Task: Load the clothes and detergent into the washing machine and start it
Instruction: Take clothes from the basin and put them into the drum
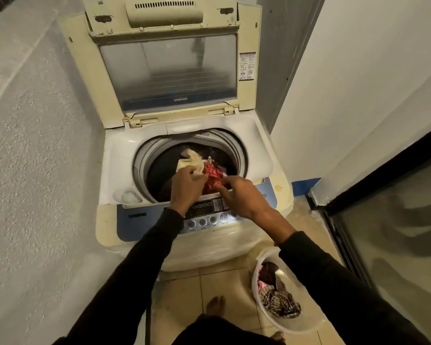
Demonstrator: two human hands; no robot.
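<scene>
A cream top-loading washing machine [264,155] stands in front of me with its lid [167,70] folded up. Dark clothes lie in the drum [159,168]. Over the drum's front edge, my left hand [186,186] grips a cream cloth [192,161]. My right hand [241,197] holds a red patterned garment [213,176] beside it. Both hands hang above the control panel [202,212]. No detergent is visible.
A clear round basket [259,302] with several checked and dark clothes sits on the tiled floor at the lower right. A rough wall runs along the left. A glass sliding door [396,232] and white wall close in the right. My bare foot [215,305] is below.
</scene>
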